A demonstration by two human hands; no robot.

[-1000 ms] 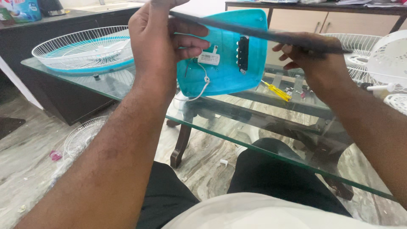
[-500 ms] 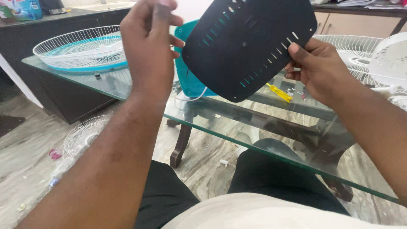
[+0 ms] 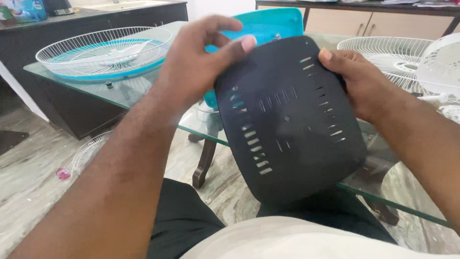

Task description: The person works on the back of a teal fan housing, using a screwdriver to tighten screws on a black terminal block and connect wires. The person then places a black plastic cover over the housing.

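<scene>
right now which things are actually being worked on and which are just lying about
In hand:
- black slotted panel, held by left hand and right hand
- teal plastic housing, right behind the panel

Lying about:
- white wire grille with teal ring on the glass table
- white wire grille on the right
- white fan part at the far right
- wire grille on the floor

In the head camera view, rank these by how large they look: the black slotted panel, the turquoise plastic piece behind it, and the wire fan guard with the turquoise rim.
1. black slotted panel, though it is nearest the camera
2. wire fan guard
3. turquoise plastic piece, mostly hidden, so unsure
</scene>
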